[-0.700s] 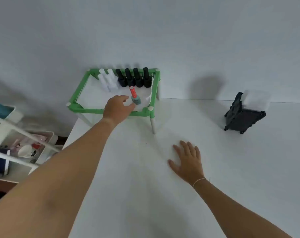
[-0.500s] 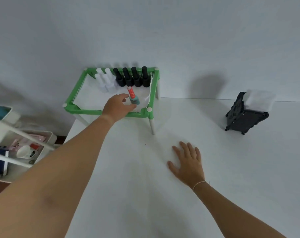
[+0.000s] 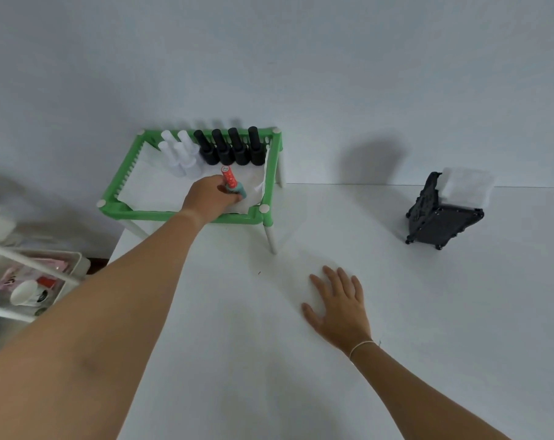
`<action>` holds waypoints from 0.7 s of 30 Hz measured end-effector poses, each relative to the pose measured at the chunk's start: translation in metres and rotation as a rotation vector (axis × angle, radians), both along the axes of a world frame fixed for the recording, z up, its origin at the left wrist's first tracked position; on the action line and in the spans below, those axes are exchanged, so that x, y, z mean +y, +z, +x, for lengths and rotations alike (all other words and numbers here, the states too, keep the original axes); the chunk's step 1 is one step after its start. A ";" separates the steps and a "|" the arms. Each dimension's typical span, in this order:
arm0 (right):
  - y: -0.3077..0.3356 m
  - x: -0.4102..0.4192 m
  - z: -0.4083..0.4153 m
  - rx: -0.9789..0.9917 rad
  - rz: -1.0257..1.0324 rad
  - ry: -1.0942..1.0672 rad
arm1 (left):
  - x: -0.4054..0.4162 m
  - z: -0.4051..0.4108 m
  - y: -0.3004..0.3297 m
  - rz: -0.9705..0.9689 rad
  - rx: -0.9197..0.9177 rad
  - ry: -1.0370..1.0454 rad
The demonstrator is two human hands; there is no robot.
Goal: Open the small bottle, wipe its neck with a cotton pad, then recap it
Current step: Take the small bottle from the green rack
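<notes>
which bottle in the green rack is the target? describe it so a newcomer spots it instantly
Find the green rack at the table's back left. At its front right, the left hand grips the small bottle. It alone has a red cap and teal body; the others are all black or all white.

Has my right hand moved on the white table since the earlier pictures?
No. The right hand lies flat on the white table, the same way off the green rack's white front leg. Only the camera shifted slightly.
</notes>
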State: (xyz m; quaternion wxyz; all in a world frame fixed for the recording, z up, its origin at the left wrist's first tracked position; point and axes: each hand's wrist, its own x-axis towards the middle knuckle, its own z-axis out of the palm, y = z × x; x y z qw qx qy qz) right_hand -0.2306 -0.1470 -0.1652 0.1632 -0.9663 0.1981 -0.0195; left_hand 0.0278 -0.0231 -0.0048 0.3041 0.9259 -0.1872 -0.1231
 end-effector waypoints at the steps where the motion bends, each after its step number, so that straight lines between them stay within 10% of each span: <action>1: 0.000 0.000 0.001 -0.007 0.001 -0.004 | 0.000 0.000 0.000 -0.005 0.003 0.003; 21: 0.056 -0.010 -0.019 -0.039 0.152 0.008 | 0.003 -0.076 0.055 -0.421 -0.141 -0.041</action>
